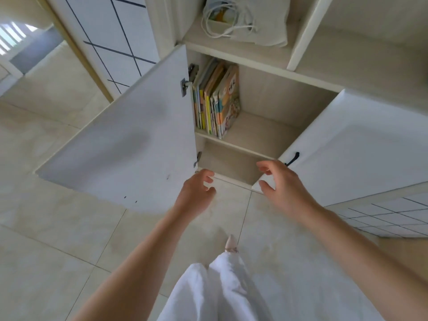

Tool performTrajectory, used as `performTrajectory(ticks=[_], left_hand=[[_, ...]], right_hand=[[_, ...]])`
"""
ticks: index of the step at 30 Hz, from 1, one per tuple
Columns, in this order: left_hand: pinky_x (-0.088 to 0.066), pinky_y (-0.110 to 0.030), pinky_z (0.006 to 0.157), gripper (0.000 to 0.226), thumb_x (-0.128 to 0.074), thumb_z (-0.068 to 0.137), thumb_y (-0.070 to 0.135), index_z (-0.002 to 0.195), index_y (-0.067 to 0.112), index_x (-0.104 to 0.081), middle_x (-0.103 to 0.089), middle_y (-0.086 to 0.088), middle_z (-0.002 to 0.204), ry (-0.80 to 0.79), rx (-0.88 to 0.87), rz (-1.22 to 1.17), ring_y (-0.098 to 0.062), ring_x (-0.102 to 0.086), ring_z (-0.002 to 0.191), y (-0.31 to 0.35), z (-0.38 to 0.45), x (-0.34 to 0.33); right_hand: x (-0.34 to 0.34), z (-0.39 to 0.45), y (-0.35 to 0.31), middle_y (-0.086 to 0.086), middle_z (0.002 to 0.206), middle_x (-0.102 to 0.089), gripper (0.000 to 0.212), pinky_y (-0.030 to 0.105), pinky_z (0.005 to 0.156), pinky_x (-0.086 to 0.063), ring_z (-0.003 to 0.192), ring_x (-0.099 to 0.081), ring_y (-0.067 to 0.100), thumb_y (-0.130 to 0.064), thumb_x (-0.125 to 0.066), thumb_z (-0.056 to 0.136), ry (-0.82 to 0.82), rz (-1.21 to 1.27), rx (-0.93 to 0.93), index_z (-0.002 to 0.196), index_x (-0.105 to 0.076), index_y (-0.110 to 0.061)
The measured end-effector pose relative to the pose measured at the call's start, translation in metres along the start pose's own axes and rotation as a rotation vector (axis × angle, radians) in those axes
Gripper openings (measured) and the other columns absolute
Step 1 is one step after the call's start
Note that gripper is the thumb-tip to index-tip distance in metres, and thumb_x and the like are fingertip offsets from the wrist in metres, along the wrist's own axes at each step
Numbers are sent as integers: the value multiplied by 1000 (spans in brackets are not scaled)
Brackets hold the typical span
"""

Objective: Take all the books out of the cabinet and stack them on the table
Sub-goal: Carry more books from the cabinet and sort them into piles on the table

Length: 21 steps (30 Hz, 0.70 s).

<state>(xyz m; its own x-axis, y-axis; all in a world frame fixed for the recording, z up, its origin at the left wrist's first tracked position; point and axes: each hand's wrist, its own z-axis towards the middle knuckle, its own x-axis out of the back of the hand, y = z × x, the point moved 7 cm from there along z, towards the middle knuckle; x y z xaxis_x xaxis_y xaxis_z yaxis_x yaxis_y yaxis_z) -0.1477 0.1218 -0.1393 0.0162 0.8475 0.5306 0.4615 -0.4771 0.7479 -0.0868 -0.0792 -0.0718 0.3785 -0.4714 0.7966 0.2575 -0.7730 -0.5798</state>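
Note:
Several colourful children's books (pixel 216 100) stand upright, leaning against the left wall on the upper shelf of the cabinet (pixel 273 133). The left cabinet door (pixel 129 140) is swung wide open. My left hand (pixel 196 191) and my right hand (pixel 280 184) reach forward in front of the cabinet's lower compartment, fingers loosely curled, holding nothing. Both hands are below the books and apart from them. No table is in view.
The right door (pixel 352 149) with a black handle (pixel 293 158) is closed. A cloth bag (pixel 252 19) with white cords lies on the open shelf above. The lower compartment (pixel 231 165) shows nothing inside. Tiled floor lies below; a white-trousered leg and shoe (pixel 231 245) stand near the cabinet.

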Motion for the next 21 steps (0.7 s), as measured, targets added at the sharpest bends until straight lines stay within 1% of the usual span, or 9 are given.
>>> performTrajectory(ticks=[3, 5, 8, 11, 15, 17, 19, 20, 21], left_hand=[[-55, -32, 75, 36, -55, 85, 15, 118, 29, -55, -60, 10, 113, 1, -6, 0, -12, -61, 96, 8, 40, -10], [-55, -34, 80, 37, -55, 86, 14, 121, 27, -55, -59, 9, 118, 9, -1, 5, -13, -60, 100, 11, 67, -16], [-52, -33, 87, 40, -57, 86, 13, 125, 23, -54, -58, 6, 125, 42, 24, -4, -15, -59, 106, 11, 104, -23], [-49, -31, 91, 42, -58, 86, 12, 127, 21, -54, -58, 2, 130, 92, 37, -15, -16, -58, 112, 7, 146, -30], [-44, -27, 91, 44, -59, 87, 10, 130, 17, -52, -58, -3, 130, 149, 29, -36, -20, -56, 119, 2, 195, -35], [-44, -30, 97, 47, -60, 88, 10, 133, 17, -49, -55, -4, 135, 160, 22, -60, -21, -53, 124, -2, 216, -40], [-45, -40, 103, 51, -61, 87, 12, 135, 19, -46, -52, -2, 140, 180, 13, -81, -22, -51, 126, -6, 236, -44], [-46, -45, 103, 52, -61, 87, 12, 135, 21, -45, -51, -2, 140, 202, 7, -87, -23, -51, 126, -8, 246, -45], [-46, -46, 103, 53, -62, 86, 12, 135, 21, -44, -51, -2, 141, 227, -4, -95, -24, -52, 125, -9, 256, -46]], right_hand=[[4, 49, 10, 5, 126, -54, 39, 43, 95, -47, 112, -56, 25, -13, -58, 90, -27, -40, 59, 128, -50, -12], [4, 84, 17, 6, 128, -52, 40, 41, 97, -46, 116, -53, 24, -12, -57, 91, -50, -61, 80, 130, -47, -12], [-1, 138, 25, 8, 132, -48, 44, 32, 98, -42, 120, -49, 23, -11, -57, 91, -83, -111, 123, 133, -45, -11], [-10, 191, 34, 11, 133, -47, 49, 35, 98, -42, 120, -48, 26, -10, -61, 87, -61, -169, 191, 133, -45, -13], [-23, 249, 37, 13, 136, -44, 56, 39, 100, -42, 121, -48, 30, -7, -64, 85, -39, -218, 251, 136, -42, -13], [-31, 272, 37, 13, 139, -41, 60, 42, 102, -44, 124, -46, 31, -6, -65, 84, -37, -234, 284, 137, -39, -13], [-38, 290, 37, 13, 141, -38, 65, 44, 102, -45, 126, -44, 30, -5, -66, 84, -33, -260, 317, 140, -35, -14], [-41, 299, 36, 12, 142, -37, 67, 43, 102, -45, 126, -43, 30, -5, -66, 84, -29, -278, 343, 141, -33, -15], [-43, 307, 34, 12, 143, -36, 70, 42, 102, -45, 126, -42, 29, -4, -67, 83, -23, -295, 368, 142, -32, -15]])
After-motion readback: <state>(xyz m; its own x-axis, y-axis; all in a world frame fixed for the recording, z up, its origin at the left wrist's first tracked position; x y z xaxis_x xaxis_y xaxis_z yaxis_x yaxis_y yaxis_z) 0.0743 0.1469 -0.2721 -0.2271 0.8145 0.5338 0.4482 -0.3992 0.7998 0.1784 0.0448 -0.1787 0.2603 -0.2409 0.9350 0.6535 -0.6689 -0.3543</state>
